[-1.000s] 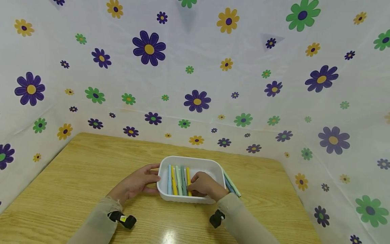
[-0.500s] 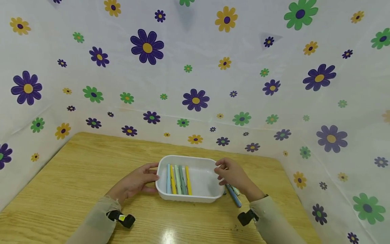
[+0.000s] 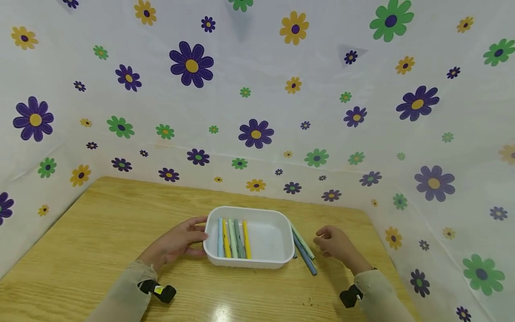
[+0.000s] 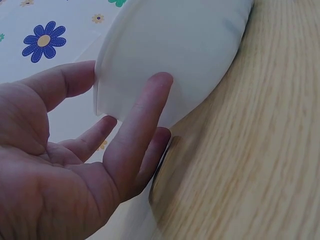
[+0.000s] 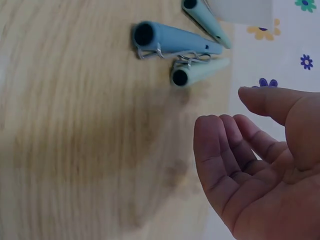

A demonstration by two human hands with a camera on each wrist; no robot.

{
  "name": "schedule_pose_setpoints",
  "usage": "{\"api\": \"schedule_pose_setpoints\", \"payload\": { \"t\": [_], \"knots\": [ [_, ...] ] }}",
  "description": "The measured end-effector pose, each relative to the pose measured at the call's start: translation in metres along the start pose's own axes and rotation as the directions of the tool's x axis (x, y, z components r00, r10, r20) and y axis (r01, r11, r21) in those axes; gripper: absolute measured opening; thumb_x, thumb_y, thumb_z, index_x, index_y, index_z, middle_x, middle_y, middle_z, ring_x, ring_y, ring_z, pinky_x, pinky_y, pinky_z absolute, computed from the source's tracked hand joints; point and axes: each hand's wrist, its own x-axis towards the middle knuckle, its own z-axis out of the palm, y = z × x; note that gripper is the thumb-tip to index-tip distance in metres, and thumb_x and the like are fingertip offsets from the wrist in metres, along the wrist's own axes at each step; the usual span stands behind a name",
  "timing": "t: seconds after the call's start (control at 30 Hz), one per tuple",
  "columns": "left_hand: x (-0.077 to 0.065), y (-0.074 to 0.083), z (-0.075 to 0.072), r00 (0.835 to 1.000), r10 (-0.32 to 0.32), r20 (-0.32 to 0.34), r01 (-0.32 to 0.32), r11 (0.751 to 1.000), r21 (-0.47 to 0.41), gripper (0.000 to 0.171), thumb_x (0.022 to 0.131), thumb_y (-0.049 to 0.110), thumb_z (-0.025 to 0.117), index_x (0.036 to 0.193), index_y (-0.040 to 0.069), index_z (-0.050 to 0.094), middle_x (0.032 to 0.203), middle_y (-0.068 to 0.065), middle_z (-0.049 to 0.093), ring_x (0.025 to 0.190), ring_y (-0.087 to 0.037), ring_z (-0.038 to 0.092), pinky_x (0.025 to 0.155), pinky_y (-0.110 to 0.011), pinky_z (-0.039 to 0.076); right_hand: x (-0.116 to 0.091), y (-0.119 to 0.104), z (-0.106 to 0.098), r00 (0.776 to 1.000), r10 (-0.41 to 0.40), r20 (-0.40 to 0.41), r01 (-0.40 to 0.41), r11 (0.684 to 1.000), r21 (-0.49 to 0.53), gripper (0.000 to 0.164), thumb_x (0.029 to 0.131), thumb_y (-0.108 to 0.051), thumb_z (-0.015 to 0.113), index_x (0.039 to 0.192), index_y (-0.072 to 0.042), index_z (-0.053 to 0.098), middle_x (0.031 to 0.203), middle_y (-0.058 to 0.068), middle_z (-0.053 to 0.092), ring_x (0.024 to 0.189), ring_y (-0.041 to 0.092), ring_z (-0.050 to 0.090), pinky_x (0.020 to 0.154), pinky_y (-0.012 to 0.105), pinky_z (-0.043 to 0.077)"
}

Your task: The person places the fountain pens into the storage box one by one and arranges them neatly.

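Note:
A white rectangular plastic box [image 3: 269, 235] stands on the table, holding several slim sticks side by side in its left half: light blue, yellow [image 3: 247, 241], pale green and grey-green. My left hand [image 3: 177, 243] touches the box's left end; its fingertips rest against the outer wall [image 4: 195, 45]. Beyond the right end lie loose tapered tubes with dark hollow ends: a blue one [image 5: 177, 40] and a pale green one [image 5: 202, 71], with thin wire clips, plus another green one [image 5: 207, 21]. My right hand [image 3: 338, 246] hovers right of them, fingers loosely curved, holding nothing.
The wooden table [image 3: 141, 210] is enclosed at the back and sides by a white sheet [image 3: 229, 112] with printed flowers. Small dark crumbs [image 3: 310, 302] lie on the wood near the front right.
My right hand has left the yellow stick in the box, lifted over the right rim and moved right past the loose tubes. My left hand keeps its place at the box.

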Motion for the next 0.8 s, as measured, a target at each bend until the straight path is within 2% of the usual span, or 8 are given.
{"api": "schedule_pose_setpoints", "payload": {
  "t": [0.13, 0.33, 0.8],
  "knots": [
    [0.0, -0.001, 0.0, 1.0, 0.007, 0.016, -0.006, 1.0, -0.011, 0.077, 0.101, 0.011, 0.065, 0.163, 0.004, 0.021, 0.153, -0.031, 0.04, 0.116, -0.031, 0.067, 0.094, -0.052, 0.06, 0.002, 0.006, 0.011, 1.0, 0.01, 0.026, -0.01, 1.0, 0.021, 0.023, 0.101, -0.011, 0.064, 0.116, 0.006, 0.059, 0.095, 0.015, 0.065, 0.077, 0.025, 0.067, 0.068, 0.04, 0.063],
    [0.0, -0.001, -0.001, 1.0, 0.008, 0.021, -0.008, 1.0, -0.01, 0.076, 0.101, 0.011, 0.065, 0.164, 0.005, 0.021, 0.153, -0.03, 0.041, 0.117, -0.031, 0.067, 0.094, -0.051, 0.061, 0.005, 0.002, 0.021, 0.999, 0.038, -0.023, -0.039, 0.997, -0.066, 0.017, 0.098, -0.013, 0.068, 0.107, 0.002, 0.065, 0.089, 0.011, 0.065, 0.073, 0.022, 0.064, 0.061, 0.035, 0.058],
    [0.0, 0.0, -0.001, 1.0, 0.001, 0.007, -0.001, 1.0, -0.014, 0.077, 0.101, 0.011, 0.066, 0.163, 0.005, 0.022, 0.153, -0.03, 0.041, 0.116, -0.031, 0.067, 0.093, -0.051, 0.061, 0.005, 0.003, 0.026, 0.997, 0.057, -0.042, -0.062, 0.99, -0.123, 0.01, 0.096, -0.01, 0.069, 0.1, -0.001, 0.066, 0.086, 0.007, 0.065, 0.073, 0.019, 0.06, 0.06, 0.032, 0.057]
  ]
}}
